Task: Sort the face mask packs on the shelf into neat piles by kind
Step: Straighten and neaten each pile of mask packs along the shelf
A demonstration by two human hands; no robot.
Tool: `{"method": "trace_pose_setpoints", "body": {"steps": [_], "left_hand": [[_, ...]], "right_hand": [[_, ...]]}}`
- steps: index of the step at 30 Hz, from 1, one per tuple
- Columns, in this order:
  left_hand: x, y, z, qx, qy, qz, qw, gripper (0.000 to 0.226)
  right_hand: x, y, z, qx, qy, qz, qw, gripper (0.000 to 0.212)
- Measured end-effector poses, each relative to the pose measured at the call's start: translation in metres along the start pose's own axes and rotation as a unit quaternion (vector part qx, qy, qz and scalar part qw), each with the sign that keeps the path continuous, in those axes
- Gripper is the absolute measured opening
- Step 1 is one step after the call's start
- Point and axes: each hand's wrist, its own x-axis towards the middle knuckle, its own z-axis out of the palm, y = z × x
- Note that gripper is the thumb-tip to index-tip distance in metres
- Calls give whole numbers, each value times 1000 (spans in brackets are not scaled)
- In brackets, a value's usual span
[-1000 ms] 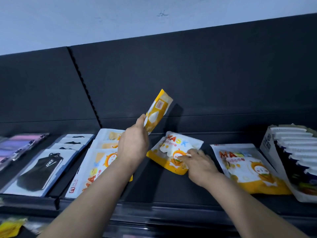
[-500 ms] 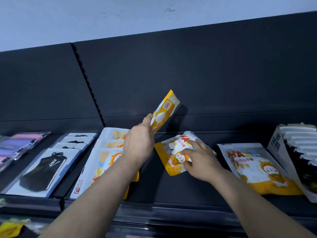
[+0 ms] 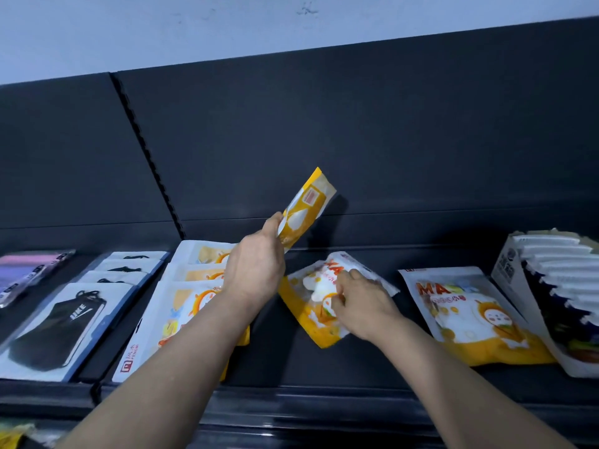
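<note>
The left hand (image 3: 256, 264) is seen at the centre of the frame, closed round the lower end of a yellow and white mask pack (image 3: 306, 209), which is held up in front of the black back panel (image 3: 389, 140). The right hand (image 3: 359, 303), just right of centre, is curled onto a second yellow mask pack (image 3: 306, 286), whose crumpled white upper part is pinched under the fingertips. Whether this pack is lifted off the shelf (image 3: 291, 364) cannot be told.

At the right edge of the shelf a white carton (image 3: 505, 270) filled with upright white-edged packs is found. A pile of yellow and white packs (image 3: 191, 306) lies left of centre and is partly covered by the left forearm. Left of that, a row of overlapping black mask packs (image 3: 64, 322) is laid out. A single yellow pack (image 3: 470, 319) marked "MA" lies flat between the right hand and the carton. Purple packs (image 3: 26, 270) are glimpsed, blurred, at the far left edge.

The held pack is tilted, its long axis running from lower left to upper right, and a red label is shown on the visible face. The pinched pack is turned askew, with its yellow bottom edge toward the lower left and its white top toward the upper right.
</note>
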Motion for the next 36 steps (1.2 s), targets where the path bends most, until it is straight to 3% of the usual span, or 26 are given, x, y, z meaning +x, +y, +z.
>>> {"method": "trace_pose_setpoints", "body": {"steps": [2, 5, 9, 11, 15, 20, 22, 26, 29, 31, 33, 36], "left_hand": [[0, 3, 2, 0, -2, 4, 1000, 54], [0, 5, 4, 1, 1, 9, 1000, 54], [3, 6, 2, -3, 7, 8, 1000, 54], [3, 5, 0, -5, 11, 10, 1000, 54], [0, 2, 1, -10, 19, 11, 1000, 55], [-4, 0, 1, 0, 13, 9, 1000, 58], [-6, -1, 0, 1, 17, 12, 1000, 59], [-7, 1, 3, 15, 10, 7, 1000, 58], [-10, 9, 3, 29, 4, 14, 999, 61], [-13, 14, 3, 41, 13, 35, 998, 68], [-17, 15, 11, 57, 7, 88, 994, 73], [-35, 12, 37, 162, -149, 171, 960, 76]], "right_hand": [[2, 0, -2, 5, 4, 12, 1000, 39], [0, -3, 1, -87, -21, 13, 996, 51], [2, -1, -1, -125, -21, -27, 992, 60], [1, -3, -3, -110, 9, -30, 993, 59], [-9, -25, 17, -64, 29, -7, 998, 36], [8, 4, 9, -1, 14, -90, 996, 51], [8, 16, 6, -12, 38, -85, 996, 52], [-1, 24, 20, 1, -42, -66, 997, 50], [-1, 27, 14, 32, -52, -80, 995, 52], [-8, 28, 8, 31, -1, -86, 996, 55], [-21, 32, -1, 41, 83, -25, 995, 54], [-45, 41, -17, 77, 163, 101, 978, 30]]}}
